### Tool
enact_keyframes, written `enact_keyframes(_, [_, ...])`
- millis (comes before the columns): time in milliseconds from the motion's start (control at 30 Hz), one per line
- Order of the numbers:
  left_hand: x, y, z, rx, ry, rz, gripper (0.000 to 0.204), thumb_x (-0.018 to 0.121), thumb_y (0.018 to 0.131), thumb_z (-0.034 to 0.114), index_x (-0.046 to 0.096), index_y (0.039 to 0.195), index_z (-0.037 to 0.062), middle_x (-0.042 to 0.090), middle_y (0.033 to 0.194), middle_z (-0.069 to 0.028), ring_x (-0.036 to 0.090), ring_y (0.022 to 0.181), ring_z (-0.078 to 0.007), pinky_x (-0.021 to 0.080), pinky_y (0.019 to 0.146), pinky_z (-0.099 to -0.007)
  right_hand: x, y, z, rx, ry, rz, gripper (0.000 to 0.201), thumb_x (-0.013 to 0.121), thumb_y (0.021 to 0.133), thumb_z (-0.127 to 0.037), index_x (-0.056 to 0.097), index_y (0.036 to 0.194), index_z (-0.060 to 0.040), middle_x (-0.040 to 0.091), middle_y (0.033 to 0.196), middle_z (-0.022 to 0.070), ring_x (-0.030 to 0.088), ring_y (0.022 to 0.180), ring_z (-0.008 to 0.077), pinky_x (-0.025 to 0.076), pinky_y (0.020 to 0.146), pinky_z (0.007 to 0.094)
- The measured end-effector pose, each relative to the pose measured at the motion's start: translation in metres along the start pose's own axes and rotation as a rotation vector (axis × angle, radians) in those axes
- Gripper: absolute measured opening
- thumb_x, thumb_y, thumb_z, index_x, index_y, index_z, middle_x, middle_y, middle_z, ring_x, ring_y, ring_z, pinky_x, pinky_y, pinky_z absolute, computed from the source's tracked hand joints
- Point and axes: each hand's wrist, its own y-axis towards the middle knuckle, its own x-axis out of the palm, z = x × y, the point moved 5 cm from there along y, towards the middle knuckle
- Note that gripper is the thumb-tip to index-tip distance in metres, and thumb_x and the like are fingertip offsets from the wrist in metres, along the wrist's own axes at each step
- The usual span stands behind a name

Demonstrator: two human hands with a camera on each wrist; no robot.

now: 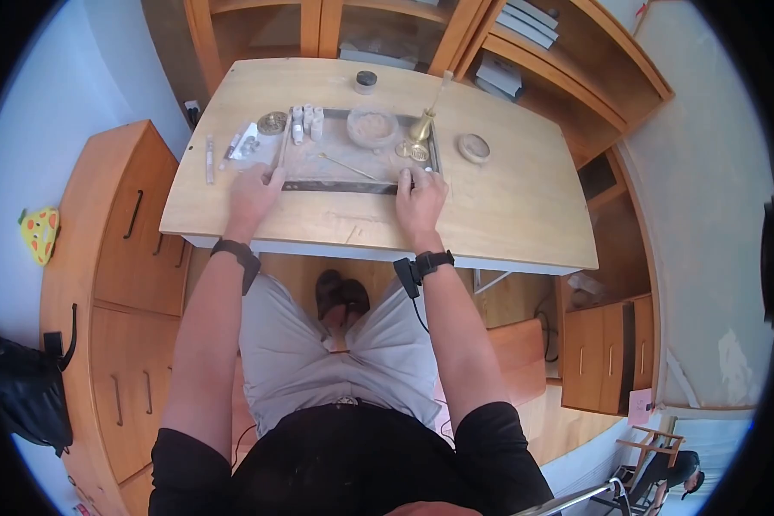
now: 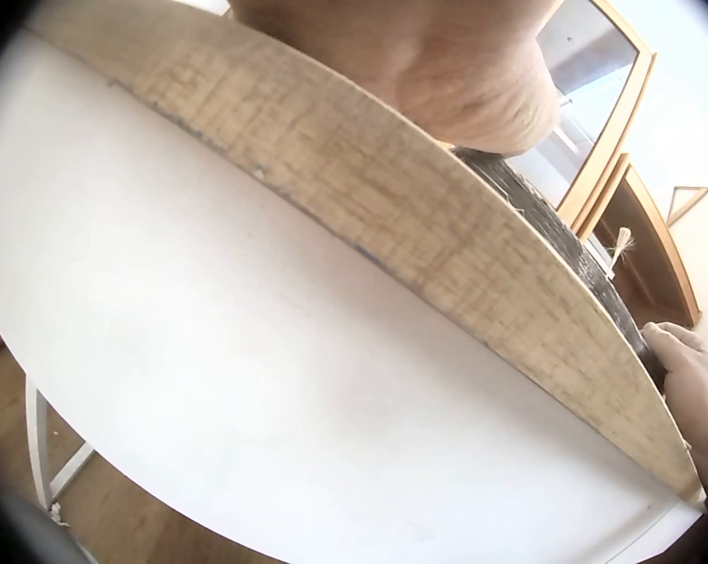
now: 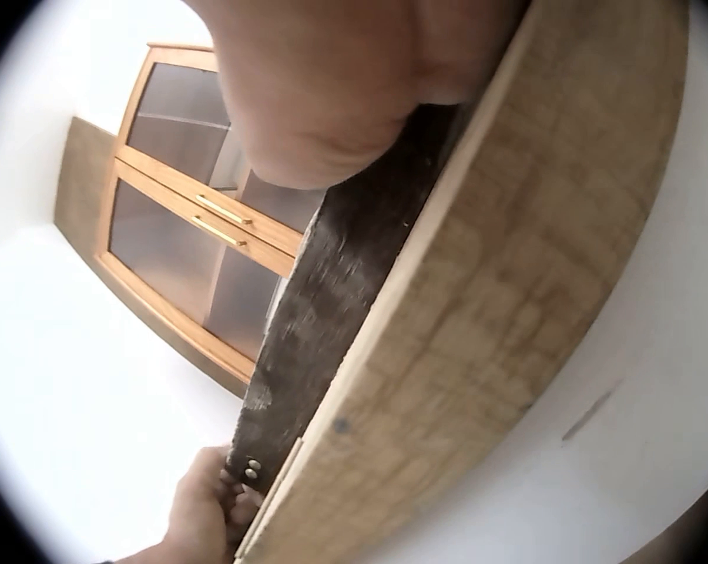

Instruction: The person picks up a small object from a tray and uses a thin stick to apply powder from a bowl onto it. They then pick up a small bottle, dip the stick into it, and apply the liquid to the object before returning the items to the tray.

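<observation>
A dark-rimmed rectangular tray (image 1: 340, 186) lies on the wooden table. My left hand (image 1: 254, 198) grips its near left corner, thumb along the edge. At the near right corner my right hand (image 1: 421, 199) holds the tray with curled fingers. The right wrist view shows the tray's dark side wall (image 3: 330, 282) close over the tabletop edge. Inside the tray are a bowl of pale powder (image 1: 372, 126), several small white bottles (image 1: 308, 125), a brass vase (image 1: 422, 126) with tools standing in it, small round brass pieces (image 1: 416, 152) and a thin brass rod (image 1: 346, 166).
Left of the tray lie a round patterned metal piece (image 1: 272, 123), a silvery packet (image 1: 248, 144) and a clear tube (image 1: 210, 160). A dark-lidded jar (image 1: 366, 82) stands behind, a round dish (image 1: 474, 148) to the right. Wooden drawers (image 1: 138, 206) flank the table (image 1: 516, 215).
</observation>
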Motion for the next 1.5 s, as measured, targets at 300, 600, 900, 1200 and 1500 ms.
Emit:
enact_keyframes(300, [-0.001, 0.000, 0.000, -0.005, 0.000, 0.005, 0.038, 0.068, 0.092, 0.039, 0.073, 0.093, 0.0015, 0.074, 0.086, -0.0197, 0.072, 0.084, -0.0369, 0.056, 0.077, -0.0452, -0.004, -0.008, 0.000, -0.076, 0.105, 0.064, 0.013, 0.067, 0.091, -0.016, 0.071, 0.089, -0.0045, 0.068, 0.088, 0.0149, 0.060, 0.096, 0.0378, 0.043, 0.094, 0.0489])
enact_keyframes(600, [-0.001, -0.001, 0.001, -0.019, 0.007, 0.005, 0.037, 0.068, 0.093, 0.038, 0.074, 0.094, 0.0017, 0.075, 0.087, -0.0188, 0.073, 0.084, -0.0359, 0.056, 0.077, -0.0443, -0.001, -0.013, 0.016, 0.084, 0.314, 0.085, 0.008, 0.068, 0.089, -0.013, 0.072, 0.088, -0.0061, 0.066, 0.091, 0.0163, 0.059, 0.100, 0.0381, 0.044, 0.100, 0.0488])
enact_keyframes(900, [-0.001, -0.004, 0.003, -0.005, 0.001, 0.033, 0.037, 0.068, 0.093, 0.038, 0.073, 0.095, 0.0007, 0.075, 0.087, -0.0199, 0.073, 0.084, -0.0364, 0.056, 0.077, -0.0447, -0.003, -0.014, 0.009, 0.051, 0.236, 0.096, 0.011, 0.067, 0.090, -0.014, 0.071, 0.088, -0.0039, 0.068, 0.090, 0.0183, 0.060, 0.100, 0.0405, 0.045, 0.101, 0.0505])
enact_keyframes(1200, [0.000, -0.004, 0.001, 0.003, 0.030, 0.026, 0.037, 0.066, 0.094, 0.038, 0.073, 0.095, 0.0013, 0.075, 0.086, -0.0199, 0.073, 0.084, -0.0366, 0.056, 0.078, -0.0455, -0.005, -0.014, -0.002, -0.091, 0.028, 0.099, 0.011, 0.065, 0.092, -0.014, 0.071, 0.089, -0.0045, 0.069, 0.089, 0.0162, 0.060, 0.097, 0.0392, 0.044, 0.094, 0.0502])
enact_keyframes(1500, [-0.004, -0.004, 0.005, -0.014, 0.029, 0.007, 0.038, 0.067, 0.094, 0.038, 0.073, 0.094, 0.0011, 0.074, 0.086, -0.0199, 0.073, 0.085, -0.0362, 0.055, 0.078, -0.0453, -0.005, -0.013, -0.008, -0.151, -0.039, 0.072, 0.010, 0.065, 0.092, -0.014, 0.070, 0.090, -0.0049, 0.070, 0.092, 0.0160, 0.059, 0.097, 0.0396, 0.043, 0.095, 0.0508])
